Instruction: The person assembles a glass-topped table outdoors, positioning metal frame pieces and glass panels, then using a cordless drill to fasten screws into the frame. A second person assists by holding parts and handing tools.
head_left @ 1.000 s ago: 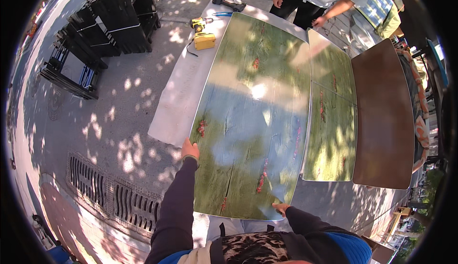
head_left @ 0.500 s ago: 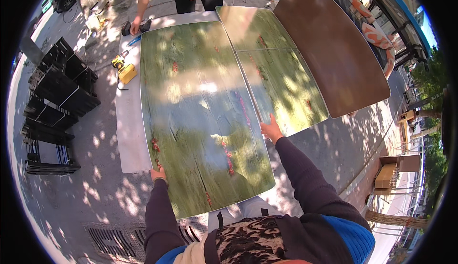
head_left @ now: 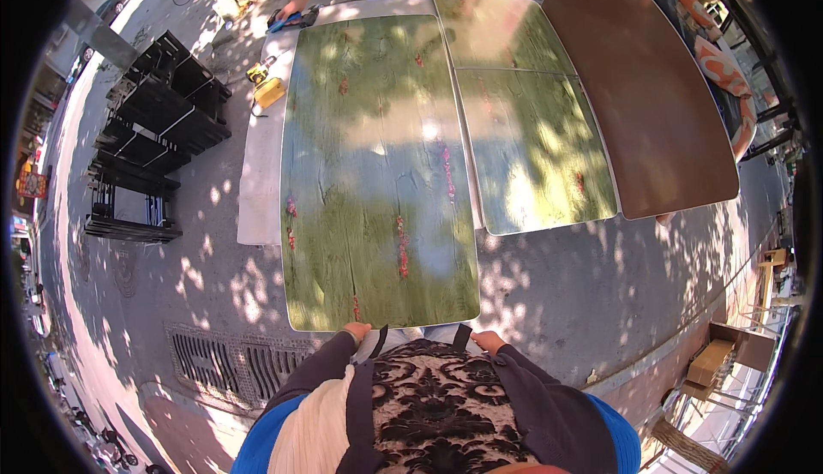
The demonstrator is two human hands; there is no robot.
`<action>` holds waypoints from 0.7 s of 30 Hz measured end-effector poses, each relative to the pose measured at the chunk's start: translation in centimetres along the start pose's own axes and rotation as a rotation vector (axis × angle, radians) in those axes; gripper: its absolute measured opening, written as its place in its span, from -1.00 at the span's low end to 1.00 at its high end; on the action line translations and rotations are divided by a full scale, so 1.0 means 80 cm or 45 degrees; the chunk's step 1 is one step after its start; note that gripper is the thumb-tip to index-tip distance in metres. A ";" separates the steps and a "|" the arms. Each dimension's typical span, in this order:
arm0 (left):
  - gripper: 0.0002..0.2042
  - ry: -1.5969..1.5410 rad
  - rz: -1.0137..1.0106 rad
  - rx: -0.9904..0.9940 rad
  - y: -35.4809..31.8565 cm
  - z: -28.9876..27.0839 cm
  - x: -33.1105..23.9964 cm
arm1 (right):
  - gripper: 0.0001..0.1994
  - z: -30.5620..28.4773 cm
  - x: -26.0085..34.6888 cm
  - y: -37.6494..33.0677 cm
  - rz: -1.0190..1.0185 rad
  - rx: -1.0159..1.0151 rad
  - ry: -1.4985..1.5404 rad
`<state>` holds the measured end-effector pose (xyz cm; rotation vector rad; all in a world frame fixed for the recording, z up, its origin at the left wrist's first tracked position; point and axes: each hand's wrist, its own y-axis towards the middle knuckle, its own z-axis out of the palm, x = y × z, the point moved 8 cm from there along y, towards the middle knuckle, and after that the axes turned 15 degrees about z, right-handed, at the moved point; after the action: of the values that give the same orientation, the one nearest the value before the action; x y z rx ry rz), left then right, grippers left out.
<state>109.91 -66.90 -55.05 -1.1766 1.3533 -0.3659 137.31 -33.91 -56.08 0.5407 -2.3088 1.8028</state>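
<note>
A long glossy green-and-blue tabletop panel [head_left: 377, 174] with rows of small red and pink flowers lies flat, its near end close to my body. My left hand [head_left: 357, 330] is at the near edge of this panel, with its fingers curled against it. Just below the panel's near right corner, beside a dark strap, is my right hand [head_left: 489, 342]. Its fingers are small and partly hidden, so whether it touches the edge is unclear. To the right lies a matching panel [head_left: 540, 144] with a seam across it.
A plain brown panel [head_left: 651, 97] leans at the right. A white-covered table [head_left: 261, 191] shows under the green panels, with a yellow drill [head_left: 267, 88] on it. Black folded frames [head_left: 159, 123] stand at left. Across the table, another person's hand [head_left: 291, 13] holds a blue tool.
My hands have moved from the long panel's two sides to its near end. The view has shifted. The other person now holds the blue tool and has a hand at the right panel's far edge.
</note>
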 end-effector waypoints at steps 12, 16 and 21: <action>-0.64 0.166 1.000 -0.750 0.011 -0.206 -0.236 | -0.75 -0.275 0.339 0.030 -0.233 -0.647 0.719; -0.43 0.530 0.557 -0.287 -0.008 -0.222 -0.088 | -0.75 -0.177 0.418 0.047 -0.248 -0.616 0.585; -0.67 -0.023 -0.197 0.124 -0.074 -0.279 0.281 | -0.65 0.093 0.550 -0.003 -0.161 0.138 0.566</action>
<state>98.62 -96.95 -58.06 -1.2035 1.2189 -0.5251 97.56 -49.09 -42.63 0.2567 -1.8509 1.7788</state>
